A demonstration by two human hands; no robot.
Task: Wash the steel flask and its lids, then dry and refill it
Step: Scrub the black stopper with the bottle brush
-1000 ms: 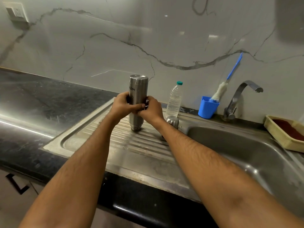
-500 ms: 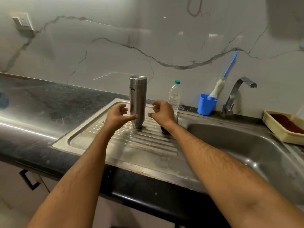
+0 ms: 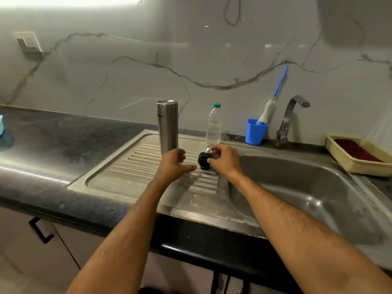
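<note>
Marble-veined wall tiles rise behind a dark counter (image 3: 53, 134) with a steel sink (image 3: 297, 187) and its ribbed draining board (image 3: 131, 166) set into it. From the head camera, the steel flask (image 3: 167, 126) stands upside down on the draining board, upright and free of both hands. Just right of it a black lid (image 3: 204, 161) sits on the ribs, with a clear plastic bottle (image 3: 213, 126) behind it near the wall. Farther right stand a blue cup (image 3: 255, 132) holding a bottle brush (image 3: 270, 107), then the tap (image 3: 290, 115), and a yellow tray (image 3: 358, 160) at the counter's far end.

Both forearms reach forward from the bottom edge. The left hand (image 3: 174, 164) hovers in front of the flask's lower end, thumb stretched rightward and fingers loosely curled, holding nothing. The right hand (image 3: 224, 160) has its fingertips (image 3: 210, 160) against the black lid, pinching it at the side.

A second ago both hands were wrapped around the flask; half a second ago they had let go and hung on either side of it. Since then the right hand has moved over to the lid.
</note>
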